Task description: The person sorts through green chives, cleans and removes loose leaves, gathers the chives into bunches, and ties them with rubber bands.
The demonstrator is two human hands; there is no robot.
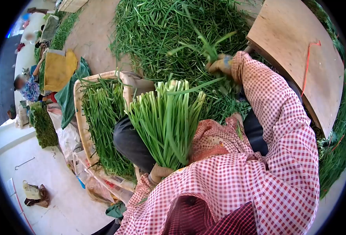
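A thick bunch of garlic chives (163, 125) stands fanned out over my lap, pale cut ends upward. My left hand (160, 173), in a tan glove, is closed around its lower part. Farther out, my right hand (222, 65), also gloved, grips a few loose chives (208, 47) above a big heap of chives (173, 35) on the floor. The glove hides most of what the right fingers hold. One long leaf crosses the top of the bunch sideways.
To the left stands a pale crate (79, 113) packed with chives. A wooden board (294, 47) with a red string (309, 66) lies at right. More greens are at the far right. A co-worker (30, 86) sits at upper left near a yellow sack (59, 70). A bag (36, 192) rests on the floor.
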